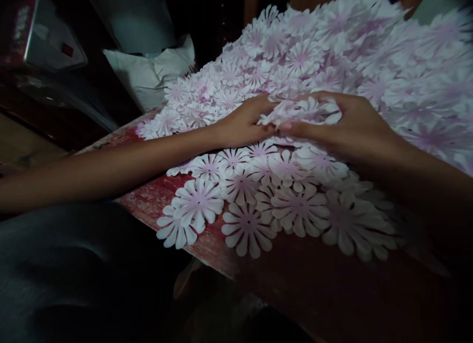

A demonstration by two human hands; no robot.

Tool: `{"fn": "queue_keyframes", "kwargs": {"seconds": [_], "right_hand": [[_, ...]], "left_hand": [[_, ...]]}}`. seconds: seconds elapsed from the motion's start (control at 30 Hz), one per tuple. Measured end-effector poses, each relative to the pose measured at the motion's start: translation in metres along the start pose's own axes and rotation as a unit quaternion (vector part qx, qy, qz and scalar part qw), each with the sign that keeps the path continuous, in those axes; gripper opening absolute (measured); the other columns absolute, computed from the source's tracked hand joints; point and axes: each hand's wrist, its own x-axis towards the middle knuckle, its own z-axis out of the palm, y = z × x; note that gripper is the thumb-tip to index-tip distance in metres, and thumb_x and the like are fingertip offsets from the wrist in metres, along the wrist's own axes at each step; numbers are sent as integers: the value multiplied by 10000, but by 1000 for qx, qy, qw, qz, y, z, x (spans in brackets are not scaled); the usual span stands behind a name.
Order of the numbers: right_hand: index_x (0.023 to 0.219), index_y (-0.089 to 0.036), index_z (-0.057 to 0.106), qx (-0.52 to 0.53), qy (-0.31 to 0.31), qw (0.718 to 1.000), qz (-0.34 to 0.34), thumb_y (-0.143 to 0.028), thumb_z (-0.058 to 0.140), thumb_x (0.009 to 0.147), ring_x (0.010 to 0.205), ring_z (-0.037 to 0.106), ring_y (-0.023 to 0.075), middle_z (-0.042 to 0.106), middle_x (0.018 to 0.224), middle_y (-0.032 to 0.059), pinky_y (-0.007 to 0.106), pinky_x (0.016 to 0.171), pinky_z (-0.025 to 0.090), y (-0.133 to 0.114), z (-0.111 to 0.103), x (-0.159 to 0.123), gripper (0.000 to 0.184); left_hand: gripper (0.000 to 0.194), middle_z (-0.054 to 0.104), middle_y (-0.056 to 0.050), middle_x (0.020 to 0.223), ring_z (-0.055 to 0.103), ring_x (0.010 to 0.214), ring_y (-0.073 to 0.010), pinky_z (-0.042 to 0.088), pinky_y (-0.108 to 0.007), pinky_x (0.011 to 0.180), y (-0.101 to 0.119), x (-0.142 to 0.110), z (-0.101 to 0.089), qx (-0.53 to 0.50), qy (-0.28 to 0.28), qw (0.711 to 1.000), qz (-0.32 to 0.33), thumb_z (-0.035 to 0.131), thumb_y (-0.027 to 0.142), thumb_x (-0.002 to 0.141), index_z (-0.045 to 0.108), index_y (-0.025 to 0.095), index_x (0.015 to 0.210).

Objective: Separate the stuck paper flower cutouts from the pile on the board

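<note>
Many white die-cut paper flowers with pink centres lie in overlapping layers across a worn red board [158, 207]. A loose spread of the flowers [281, 180] sits near the board's front, and a deep heap [354, 47] rises behind it. My left hand [242, 123] and my right hand [336, 123] meet over the heap, with a small bunch of flowers [301, 111] gathered between them. The fingers of both hands close on this bunch from opposite sides.
A white plastic sack [148, 72] is crumpled behind the board. A grey box-like appliance with a red mark [48, 37] stands at upper left on a dark surface. Dark cloth [74, 264] fills the lower left, close to the board's near edge.
</note>
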Motion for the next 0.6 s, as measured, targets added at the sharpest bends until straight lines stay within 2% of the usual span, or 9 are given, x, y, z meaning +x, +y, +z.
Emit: {"fn": "queue_keyframes", "kwargs": {"seconds": [0.1,0.23,0.33,0.43,0.6], "right_hand": [[1091,-166,860,28,4,998,56,-230,928,876,919,785,224,821,1012,47,361,817,658,-10,3,1,235],[942,-150,796,23,32,996,77,-202,864,923,835,746,208,767,864,21,389,809,628,-15,5,2,88],[843,-161,734,6,37,996,85,-151,821,923,842,735,223,741,829,18,419,835,621,-12,4,4,120],[799,-177,692,-12,23,998,62,-149,776,941,857,736,246,715,811,27,432,835,621,-8,3,5,167],[763,-202,667,-26,17,999,24,-221,790,942,857,731,257,703,797,27,441,831,622,-3,4,3,218]], "left_hand": [[510,776,-122,1146,696,1222,-308,543,-472,1161,3,-1,0,-5,7,1000,-23,616,662,989,734,189,1142],[476,753,-97,1107,700,1154,-298,558,-488,1120,10,-3,0,-4,26,999,-39,626,640,984,710,187,1106],[564,745,-102,1197,693,1188,-287,556,-463,1141,19,-3,-2,-8,38,998,-40,678,693,956,668,198,1226],[658,728,-90,1275,684,1234,-276,550,-449,1164,27,-3,-3,-24,40,998,-32,690,772,941,621,228,1304],[642,708,-74,1092,702,1109,-251,579,-470,1103,25,-3,0,-47,42,997,-51,499,842,1025,630,217,1092]]}}
